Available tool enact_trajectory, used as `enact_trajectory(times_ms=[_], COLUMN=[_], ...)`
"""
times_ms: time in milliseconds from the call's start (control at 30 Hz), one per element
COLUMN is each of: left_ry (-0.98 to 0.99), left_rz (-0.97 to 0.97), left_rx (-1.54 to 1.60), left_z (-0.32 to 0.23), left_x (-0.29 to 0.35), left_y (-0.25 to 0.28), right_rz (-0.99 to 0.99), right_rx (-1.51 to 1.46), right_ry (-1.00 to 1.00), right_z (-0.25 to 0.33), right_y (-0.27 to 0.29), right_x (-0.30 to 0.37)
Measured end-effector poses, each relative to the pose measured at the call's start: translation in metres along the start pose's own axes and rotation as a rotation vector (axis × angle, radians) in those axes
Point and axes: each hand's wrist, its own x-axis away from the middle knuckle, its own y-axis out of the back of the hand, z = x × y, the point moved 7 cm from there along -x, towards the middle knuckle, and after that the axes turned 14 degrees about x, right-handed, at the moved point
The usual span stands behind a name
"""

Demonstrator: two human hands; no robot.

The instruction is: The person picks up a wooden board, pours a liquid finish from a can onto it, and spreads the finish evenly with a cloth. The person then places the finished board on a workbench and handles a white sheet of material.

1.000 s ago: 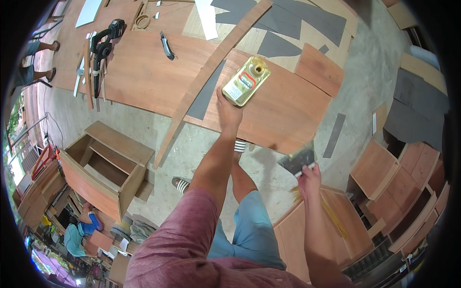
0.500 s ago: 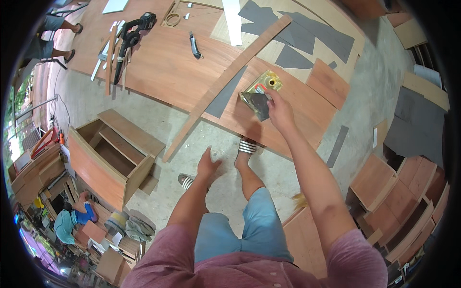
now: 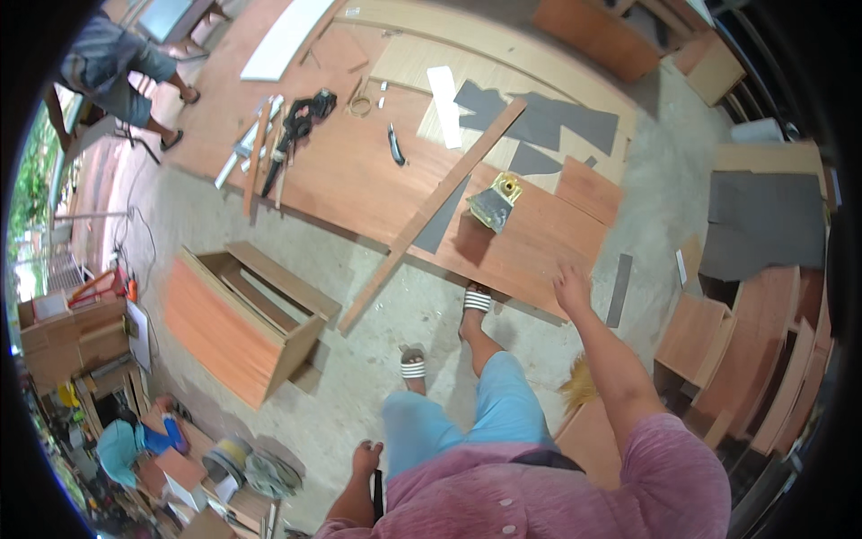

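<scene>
My right hand [image 3: 571,289] is empty, its fingers spread over the near right edge of a large reddish wood panel [image 3: 341,193]. Farther in on that panel is a gold metal tin [image 3: 508,182] with a round spout, apart from my hand. A dark grey face [image 3: 490,208] shows on the tin's near side; whether it belongs to the tin or is a separate flat piece I cannot tell. Low beside my thigh hangs my left hand [image 3: 366,456], fingers loosely bent and apart, holding nothing I can see. A long wooden strip [image 3: 431,216] crosses the panel and overhangs its front edge.
Dark grey sheet pieces [image 3: 539,121], a utility knife [image 3: 395,145], a tape roll [image 3: 361,106] and a black power tool [image 3: 303,121] lie across the panel. An open wooden cabinet box [image 3: 229,332] stands at left. Other people are at far left and lower left.
My right hand has left the tin and drawn back toward me, opening. My left hand has dropped to my side. The view has shifted, and the tin stays on the panel.
</scene>
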Motion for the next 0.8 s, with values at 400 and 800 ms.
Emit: enact_trajectory(times_ms=[400, 800], left_ry=[-0.250, -0.810], left_rz=[0.071, 0.169], left_rx=[-0.068, -0.495], left_z=[-0.062, -0.281], left_x=[-0.116, -0.001], left_y=[0.147, 0.083], right_rz=[0.613, 0.494], right_rx=[0.074, -0.447], right_ry=[-0.409, -0.847], right_z=[-0.198, 0.022], right_y=[-0.194, -0.249], right_x=[0.644, 0.860])
